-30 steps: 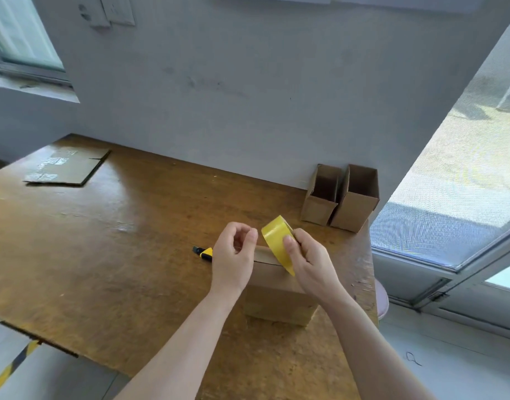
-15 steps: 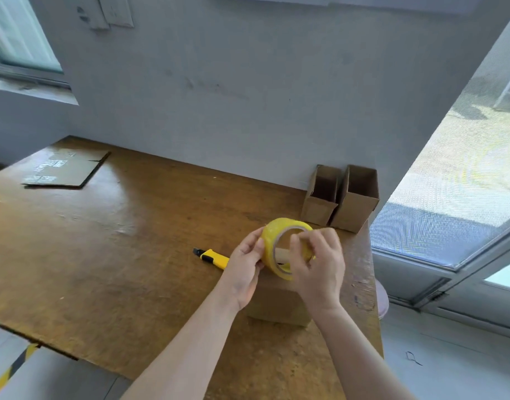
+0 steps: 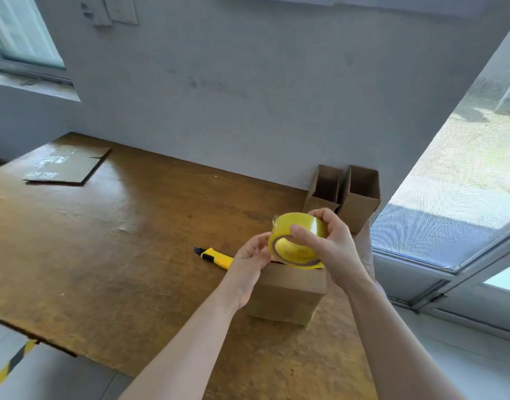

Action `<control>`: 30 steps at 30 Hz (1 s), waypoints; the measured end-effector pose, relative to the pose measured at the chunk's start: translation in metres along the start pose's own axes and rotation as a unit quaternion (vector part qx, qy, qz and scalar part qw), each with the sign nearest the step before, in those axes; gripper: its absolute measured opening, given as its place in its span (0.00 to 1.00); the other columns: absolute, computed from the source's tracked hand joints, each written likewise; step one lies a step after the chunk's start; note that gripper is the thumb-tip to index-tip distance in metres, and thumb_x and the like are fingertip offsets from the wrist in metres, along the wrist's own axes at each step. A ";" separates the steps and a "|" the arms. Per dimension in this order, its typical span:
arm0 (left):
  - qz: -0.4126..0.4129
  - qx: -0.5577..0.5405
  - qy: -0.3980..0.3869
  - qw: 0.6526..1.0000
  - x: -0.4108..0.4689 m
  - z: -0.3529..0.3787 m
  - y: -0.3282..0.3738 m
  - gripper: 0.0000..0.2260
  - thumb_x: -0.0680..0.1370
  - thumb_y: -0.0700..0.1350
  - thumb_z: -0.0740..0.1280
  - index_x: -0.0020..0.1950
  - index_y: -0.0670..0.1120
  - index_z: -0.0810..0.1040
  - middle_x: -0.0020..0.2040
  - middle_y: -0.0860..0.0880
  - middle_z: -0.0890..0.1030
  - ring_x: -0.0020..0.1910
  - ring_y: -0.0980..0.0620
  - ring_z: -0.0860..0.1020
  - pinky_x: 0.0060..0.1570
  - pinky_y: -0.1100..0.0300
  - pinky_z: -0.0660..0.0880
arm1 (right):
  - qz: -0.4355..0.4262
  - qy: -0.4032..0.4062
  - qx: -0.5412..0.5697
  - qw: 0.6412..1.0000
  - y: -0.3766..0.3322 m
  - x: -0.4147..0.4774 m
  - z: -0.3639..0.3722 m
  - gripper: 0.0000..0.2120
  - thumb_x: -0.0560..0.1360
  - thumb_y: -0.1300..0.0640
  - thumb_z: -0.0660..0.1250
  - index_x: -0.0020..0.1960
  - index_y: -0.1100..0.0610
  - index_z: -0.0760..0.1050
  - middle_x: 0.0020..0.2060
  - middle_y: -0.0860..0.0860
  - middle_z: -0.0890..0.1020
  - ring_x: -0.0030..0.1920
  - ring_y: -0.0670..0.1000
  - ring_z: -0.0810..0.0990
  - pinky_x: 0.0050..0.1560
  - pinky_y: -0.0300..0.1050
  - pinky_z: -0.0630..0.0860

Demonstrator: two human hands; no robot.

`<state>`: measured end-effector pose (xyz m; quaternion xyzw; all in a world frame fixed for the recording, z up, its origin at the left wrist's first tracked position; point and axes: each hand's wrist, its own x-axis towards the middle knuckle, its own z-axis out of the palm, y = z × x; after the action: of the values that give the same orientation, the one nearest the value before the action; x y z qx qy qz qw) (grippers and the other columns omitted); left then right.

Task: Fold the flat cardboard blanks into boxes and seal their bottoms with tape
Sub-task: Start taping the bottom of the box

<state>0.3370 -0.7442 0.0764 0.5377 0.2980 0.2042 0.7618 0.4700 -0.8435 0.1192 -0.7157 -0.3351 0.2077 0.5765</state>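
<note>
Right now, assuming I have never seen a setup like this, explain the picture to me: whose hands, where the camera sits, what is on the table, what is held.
There is no machine here. A person works with bare hands, and the one camera is worn on their head, looking forward and down. The right hand grips a yellow tape roll from above. The left hand pinches its rim; whether it has a loose end I cannot tell. Below the roll a closed cardboard box stands on the wooden table. Left of it lies a yellow utility knife. Two open boxes stand by the wall, and a flat cardboard blank lies far left.
</note>
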 end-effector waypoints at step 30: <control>-0.052 0.246 0.139 0.958 0.009 -0.008 0.040 0.09 0.82 0.41 0.60 0.44 0.45 0.75 0.43 0.45 0.77 0.41 0.48 0.72 0.37 0.57 0.69 | -0.073 -0.044 -0.188 0.978 0.003 0.002 0.014 0.19 0.65 0.41 0.78 0.48 0.48 0.76 0.44 0.42 0.77 0.46 0.45 0.75 0.44 0.45 0.75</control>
<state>0.3383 -0.7194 0.1105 0.6587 0.4693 0.1576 0.5665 0.4625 -0.8324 0.1128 -0.7750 -0.4447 0.1294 0.4299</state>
